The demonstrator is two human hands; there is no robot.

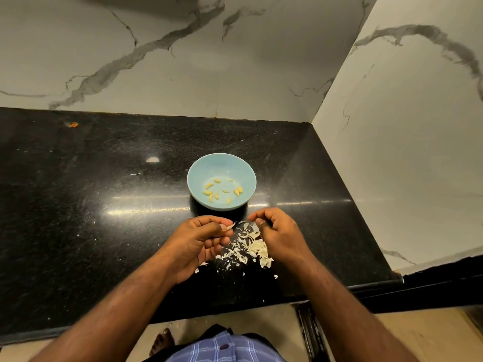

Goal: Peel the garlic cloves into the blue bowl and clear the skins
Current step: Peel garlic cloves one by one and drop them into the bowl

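A light blue bowl (194, 176) stands on the black counter, with several peeled yellowish garlic cloves (222, 191) inside. Just in front of it my left hand (201, 240) pinches a small garlic clove (230, 227) with skin on it between thumb and fingers. My right hand (278, 231) hovers close beside it with its fingers curled; nothing shows in its grip. Between and under both hands lies a heap of white garlic skins (251, 248), with small flakes scattered toward the counter's front.
The black granite counter (104, 205) ends at a marble wall behind and another marble wall (405, 152) on the right. Its front edge runs just below my forearms. A small orange speck (73, 124) lies far back left.
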